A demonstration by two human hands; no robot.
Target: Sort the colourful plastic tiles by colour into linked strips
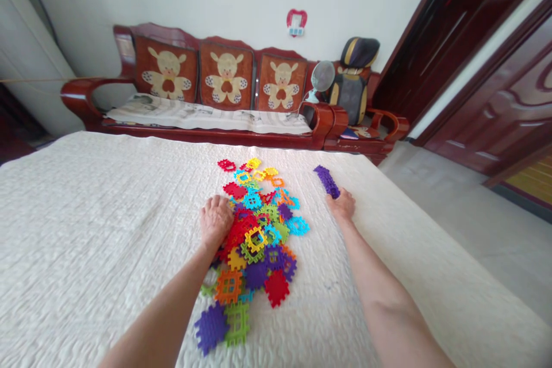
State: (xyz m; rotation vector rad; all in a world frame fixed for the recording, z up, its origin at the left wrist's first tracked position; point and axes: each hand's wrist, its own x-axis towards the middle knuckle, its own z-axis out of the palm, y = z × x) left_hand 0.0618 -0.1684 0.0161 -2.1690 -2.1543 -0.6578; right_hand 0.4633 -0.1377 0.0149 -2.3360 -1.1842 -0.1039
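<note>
A loose pile of colourful plastic interlocking tiles (pixel 255 238) lies on a white quilted cover, some tiles solid and some with window-like openings. My left hand (pixel 217 219) rests against the left edge of this pile, beside red tiles (pixel 240 229); its fingers are bent over and apart, the tips partly hidden, and I see nothing held. Off to the right of the pile, my right hand (pixel 344 204) is closed on the near end of a purple stack of tiles (pixel 326 181), which points away from me. A purple tile (pixel 211 326) and a green window tile (pixel 237 322) lie nearest me.
The quilted cover (pixel 107 213) spreads over the whole surface, its right edge dropping toward the tiled floor (pixel 435 190). Beyond the far edge stands a wooden sofa (pixel 215 137) with bear cushions (pixel 227 77), a small fan (pixel 322 76) and a massage seat pad (pixel 350 95).
</note>
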